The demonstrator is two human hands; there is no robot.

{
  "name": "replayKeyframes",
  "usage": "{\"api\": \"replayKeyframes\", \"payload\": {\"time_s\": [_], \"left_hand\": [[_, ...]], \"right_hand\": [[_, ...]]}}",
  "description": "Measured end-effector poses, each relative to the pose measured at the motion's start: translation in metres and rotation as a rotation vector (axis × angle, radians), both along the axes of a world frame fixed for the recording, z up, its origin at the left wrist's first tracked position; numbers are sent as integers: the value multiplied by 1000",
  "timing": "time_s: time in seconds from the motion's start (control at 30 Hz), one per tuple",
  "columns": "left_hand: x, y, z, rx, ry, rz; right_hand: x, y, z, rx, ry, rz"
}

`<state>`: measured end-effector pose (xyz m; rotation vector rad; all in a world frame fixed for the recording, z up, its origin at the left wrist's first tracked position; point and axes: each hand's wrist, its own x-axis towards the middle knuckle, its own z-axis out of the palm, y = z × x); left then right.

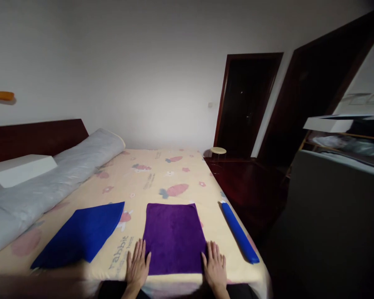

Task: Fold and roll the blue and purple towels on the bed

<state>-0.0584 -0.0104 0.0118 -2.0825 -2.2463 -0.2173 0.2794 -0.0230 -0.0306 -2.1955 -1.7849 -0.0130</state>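
A purple cloth (175, 236) lies spread flat on the bed in front of me. My left hand (137, 263) rests palm down at its near left edge, fingers stretched forward, the thumb touching the cloth. At the near right edge my right hand (215, 263) lies flat in the same way, its thumb at the cloth's border. Farther left, a blue cloth (84, 232) is laid out at a slant. A narrow blue roll or folded strip (239, 232) lies to the right, along the bed's edge.
The bed has a cream sheet (137, 191) with carrot prints. A grey rolled bundle (65, 174) and a white box (23, 168) lie by the dark headboard (37, 133). A round stool (218, 150) stands near the door (247, 104). A loaded shelf (345, 141) is at right.
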Motion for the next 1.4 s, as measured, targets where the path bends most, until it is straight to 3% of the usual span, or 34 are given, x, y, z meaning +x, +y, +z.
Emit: {"api": "replayKeyframes", "payload": {"time_s": [0.1, 0.2, 0.27, 0.4, 0.5, 0.7, 0.87, 1.03, 1.13, 1.3, 1.4], "left_hand": [[24, -2, 7, 108, -6, -126], [58, -8, 7, 87, -35, -320], [72, -14, 0, 30, -31, -374], [69, -28, -18, -73, -31, -383], [56, -36, -17, -111, -84, -302], [47, -40, 7, -221, -182, -104], [40, -38, 18, -274, -236, -138], [22, -47, 4, -129, -338, -322], [8, -48, -10, -36, -445, -357], [-14, -40, -17, -23, -597, -312], [-22, -39, -12, -55, -548, -224]], "right_hand": [[-40, -6, 16, 41, 62, 221], [-89, -12, 29, 5, 130, 520], [-112, -14, 33, -60, 164, 628], [-112, -19, 30, -204, 209, 721], [-84, -26, 26, -240, 206, 688], [-22, -46, 24, -261, 121, 381], [-4, -54, 19, -228, 62, 241], [-11, -50, 20, -144, 87, 307], [-11, -47, 24, -167, 96, 344], [4, -44, 30, -148, 72, 326], [15, -41, 29, -98, 78, 304]]}}
